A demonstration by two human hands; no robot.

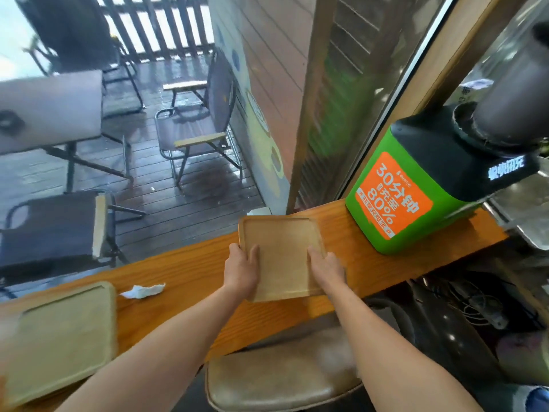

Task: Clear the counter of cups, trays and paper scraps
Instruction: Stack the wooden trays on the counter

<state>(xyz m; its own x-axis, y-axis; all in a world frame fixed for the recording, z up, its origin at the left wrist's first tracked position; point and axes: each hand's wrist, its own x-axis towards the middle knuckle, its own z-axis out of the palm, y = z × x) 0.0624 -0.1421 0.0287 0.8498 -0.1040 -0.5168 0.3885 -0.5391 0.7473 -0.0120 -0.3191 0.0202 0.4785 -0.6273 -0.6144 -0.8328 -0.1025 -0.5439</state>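
Left hand and right hand grip the wooden tray by its sides, on the counter beside the green charging box; farther from that box a paper scrap and second tray lie uncleared, so clearing seems unfinished

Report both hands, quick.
Left hand: holds the wooden tray by its left edge, thumb on top.
Right hand: holds the same tray by its right edge.

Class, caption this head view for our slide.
Left hand and right hand hold a square wooden tray at the orange wooden counter.
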